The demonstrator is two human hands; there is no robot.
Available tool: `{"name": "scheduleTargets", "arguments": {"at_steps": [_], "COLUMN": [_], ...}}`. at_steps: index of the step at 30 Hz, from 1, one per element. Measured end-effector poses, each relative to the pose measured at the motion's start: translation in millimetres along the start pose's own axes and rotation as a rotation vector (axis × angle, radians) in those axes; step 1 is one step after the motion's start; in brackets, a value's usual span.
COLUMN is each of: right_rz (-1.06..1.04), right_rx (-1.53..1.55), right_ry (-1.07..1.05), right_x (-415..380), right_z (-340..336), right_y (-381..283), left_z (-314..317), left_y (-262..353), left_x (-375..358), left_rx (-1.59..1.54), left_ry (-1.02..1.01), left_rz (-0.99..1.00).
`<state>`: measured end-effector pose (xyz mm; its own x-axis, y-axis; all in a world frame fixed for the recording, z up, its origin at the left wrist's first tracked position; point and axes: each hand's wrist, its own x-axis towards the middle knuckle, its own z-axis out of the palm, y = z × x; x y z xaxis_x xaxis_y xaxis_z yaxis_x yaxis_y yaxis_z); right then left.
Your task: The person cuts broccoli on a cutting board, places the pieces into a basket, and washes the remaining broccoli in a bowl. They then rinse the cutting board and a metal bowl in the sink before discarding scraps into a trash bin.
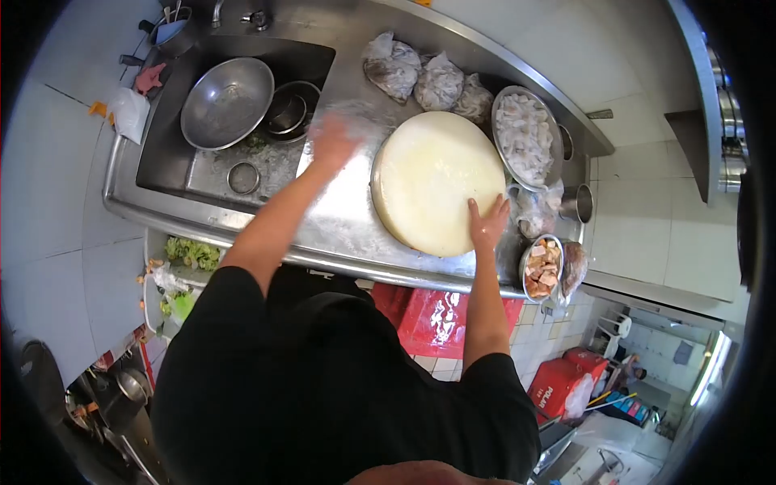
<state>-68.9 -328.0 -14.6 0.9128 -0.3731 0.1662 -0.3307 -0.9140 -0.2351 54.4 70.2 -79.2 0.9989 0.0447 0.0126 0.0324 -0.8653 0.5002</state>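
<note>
A thick round cutting board [436,178], pale and bare on top, lies on the steel counter. My right hand [489,225] rests on its right edge, fingers spread, holding nothing. Left of the board, my left hand [333,141] is over the bare metal counter [331,206] beside the sink. Motion smears that hand, so its fingers and anything under them cannot be made out. Close to my right hand are a metal bowl of pinkish-orange chunks [541,268] and a clear plastic bag [537,212].
The sink [202,174] at left holds a large metal bowl [228,103] and smaller pots. Tied plastic bags [392,66] line the counter's back. A bowl of whitish pieces [525,137] and a steel container [576,204] stand at right. Below sits a red crate [432,319].
</note>
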Motion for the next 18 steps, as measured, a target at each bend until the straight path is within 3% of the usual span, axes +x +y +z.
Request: {"name": "scheduleTargets", "arguments": {"at_steps": [1, 2, 3, 5, 6, 8, 9, 11, 13, 14, 16, 17, 18], "right_rz": [0.059, 0.113, 0.106, 0.095, -0.010, -0.190, -0.348, -0.635, -0.658, -0.701, -0.774, -0.653, -0.529], "right_rx": [-0.100, -0.195, -0.241, -0.318, -0.236, 0.122, 0.203, 0.322, 0.715, 0.723, 0.745, 0.801, 0.851], "right_ry": [0.005, 0.004, 0.075, 0.209, 0.233, 0.108, 0.047, -0.188, -0.416, -0.451, -0.407, -0.463, -0.517], "right_x": [4.7, 11.7, 22.7, 46.8, 55.1, 62.0, 58.6, 31.4, -10.9, -23.1, -38.3, -43.9, -45.4], "right_z": [1.3, 5.5, 19.2, 63.2, 84.7, 79.1, 80.6, 72.2, 74.2, 70.8, 63.8, 54.4, 43.3], "right_y": [-13.1, -27.0, -34.3, -56.5, -78.0, -181.0, -228.4, -302.6, -345.6, -352.1, -338.7, -323.0, -300.7], "left_z": [-28.7, -60.0, -66.5, -93.4, -77.9, -50.1, -41.1, -40.1, -29.9, -28.7, -53.9, -61.1, -97.9], "left_y": [-25.7, -44.3, -70.4, -67.8, -73.7, -63.1, -51.1, -24.2, -40.5, -51.7, -102.5, -143.5, -161.9], "left_x": [-1.5, -4.4, -23.4, -75.9, -105.2, -161.0, -180.6, -201.9, -214.4, -218.7, -212.0, -213.2, -210.3], "left_rx": [0.052, 0.109, 0.104, 0.021, -0.117, -0.340, -0.355, -0.451, -0.471, -0.478, -0.276, -0.195, -0.093], "left_ry": [-0.068, -0.284, -0.209, -0.214, -0.159, -0.234, -0.346, -0.629, -0.628, -0.628, -0.539, -0.484, -0.454], "left_rz": [-0.205, -0.301, -0.159, -0.082, -0.025, 0.173, 0.290, 0.324, 0.344, 0.356, 0.274, 0.145, -0.112]}}
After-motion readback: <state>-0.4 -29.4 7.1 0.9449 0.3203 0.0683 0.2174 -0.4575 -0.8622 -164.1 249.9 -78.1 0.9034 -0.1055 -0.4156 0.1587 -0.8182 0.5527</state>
